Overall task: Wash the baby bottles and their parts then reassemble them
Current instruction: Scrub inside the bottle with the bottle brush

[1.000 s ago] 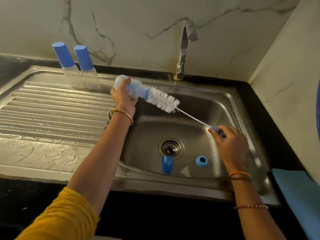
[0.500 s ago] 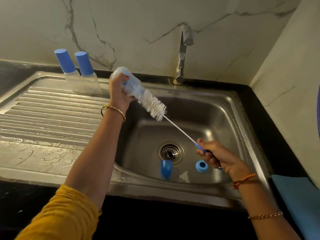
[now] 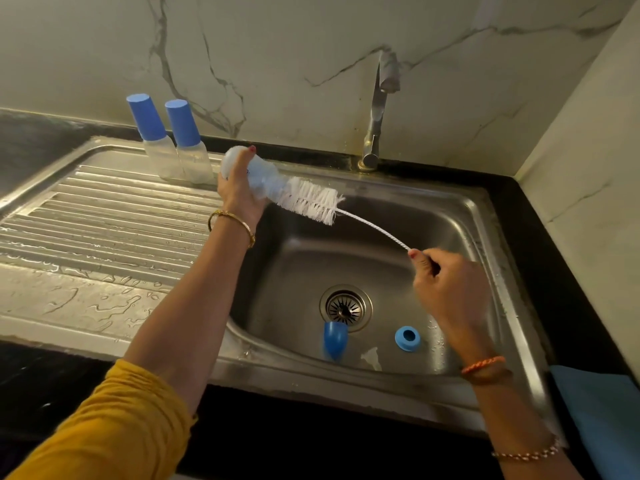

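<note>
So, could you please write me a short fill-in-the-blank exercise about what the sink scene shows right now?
1. The left hand holds a baby bottle with a ____ pushed into its mouth.
2. The right hand grips the brush's ____ end.
3. ____ capped bottles stand on the drainboard.
4. A blue cap and blue ring lie in the ____.

Missing words: bottle brush; handle; Two; sink basin
</note>
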A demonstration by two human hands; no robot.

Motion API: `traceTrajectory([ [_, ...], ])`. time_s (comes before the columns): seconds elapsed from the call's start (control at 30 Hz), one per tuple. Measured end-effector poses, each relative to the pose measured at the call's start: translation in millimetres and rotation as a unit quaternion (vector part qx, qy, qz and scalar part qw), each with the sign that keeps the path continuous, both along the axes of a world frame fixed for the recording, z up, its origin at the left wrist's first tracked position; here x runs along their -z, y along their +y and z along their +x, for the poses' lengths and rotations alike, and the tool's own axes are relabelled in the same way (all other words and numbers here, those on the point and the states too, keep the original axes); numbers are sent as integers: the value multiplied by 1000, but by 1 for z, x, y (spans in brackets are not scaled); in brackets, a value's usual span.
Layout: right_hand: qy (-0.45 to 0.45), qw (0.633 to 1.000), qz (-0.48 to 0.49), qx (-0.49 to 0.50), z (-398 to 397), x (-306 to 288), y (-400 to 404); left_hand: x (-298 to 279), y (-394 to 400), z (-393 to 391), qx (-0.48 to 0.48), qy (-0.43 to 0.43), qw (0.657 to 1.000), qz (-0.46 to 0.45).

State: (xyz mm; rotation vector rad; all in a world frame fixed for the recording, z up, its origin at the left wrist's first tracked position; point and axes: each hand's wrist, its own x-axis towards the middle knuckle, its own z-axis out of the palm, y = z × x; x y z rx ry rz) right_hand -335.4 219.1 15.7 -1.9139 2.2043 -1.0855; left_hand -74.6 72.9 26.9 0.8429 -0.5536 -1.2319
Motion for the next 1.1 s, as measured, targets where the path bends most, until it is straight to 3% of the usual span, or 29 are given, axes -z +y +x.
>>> traceTrajectory([
  [0.07, -153, 976, 151, -43, -5, -15, -6, 10, 0, 7, 24, -40, 999, 2],
  [0.1, -251, 936, 238, -65, -10, -22, -10, 12, 3, 7, 42, -38, 998, -5],
  [0.17, -398, 824, 394, -85, -18, -28, -14, 6, 12, 1, 67, 10, 997, -36],
  [0.2, -424, 787, 439, -89, -20, -24, -15, 2, 15, -3, 71, 32, 996, -52],
  [0.23, -424, 775, 460, -91, -21, -19, -14, -3, 16, -7, 69, 31, 995, -60],
  [0.3, -399, 792, 452, -99, -18, -6, -10, -13, 17, -10, 42, -16, 998, -54],
  [0.4, -355, 856, 353, -132, -10, 6, -4, -21, 17, -9, 27, -35, 998, -34],
  [0.47, -247, 926, 245, -146, -9, 13, -1, -26, 16, -8, 28, -12, 999, -18],
  [0.53, -81, 983, 118, -119, -7, 20, 1, -26, 14, -9, 12, 3, 1000, -7],
  [0.6, 50, 997, 3, -59, -4, 25, 2, -24, 8, -10, -16, 8, 1000, 16],
  [0.67, 92, 994, -59, -29, 0, 28, 4, -23, 6, -14, -43, -2, 998, 44],
  [0.73, 33, 999, 2, -30, 6, 23, 5, -23, 5, -17, -52, -23, 997, 48],
  [0.8, -161, 969, 171, -74, 6, 11, 5, -25, 5, -16, -35, -38, 998, 43],
  [0.87, -413, 833, 345, -130, -2, 0, 5, -27, 6, -12, 31, -38, 999, 25],
  [0.9, -497, 762, 391, -139, -6, -2, 5, -30, 8, -12, 60, -31, 998, 15],
  [0.93, -537, 721, 415, -143, -9, -1, 5, -32, 10, -13, 79, -22, 997, 11],
  [0.97, -541, 714, 421, -146, -11, 0, 5, -33, 11, -14, 87, -11, 996, 12],
  [1.0, -517, 736, 412, -146, -12, 2, 5, -32, 11, -17, 85, -6, 996, 11],
  [1.1, -385, 857, 311, -142, -7, -1, 10, -23, 10, -19, 51, -5, 998, 22],
])
